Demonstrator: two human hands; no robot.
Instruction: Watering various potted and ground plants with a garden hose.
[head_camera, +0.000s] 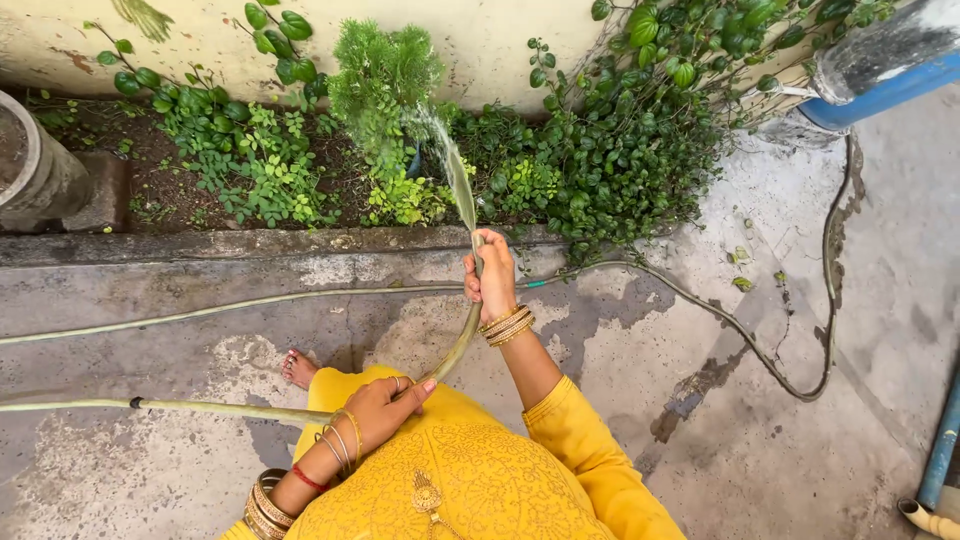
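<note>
Wet concrete—both hands aim hose (455, 345) up toward plants (400, 150).

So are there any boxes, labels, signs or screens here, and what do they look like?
No packages, labels, signs or screens show anywhere.
Garden hose: thin, pale green, held in the right hand and the left hand, spraying water.
Plant bed: green leafy plants along a cream wall.
Barrel: top right, grey with a blue band, no label visible.

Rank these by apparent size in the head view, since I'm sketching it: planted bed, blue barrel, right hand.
1. planted bed
2. blue barrel, cut off by the frame
3. right hand, smallest though nearer the camera
</note>
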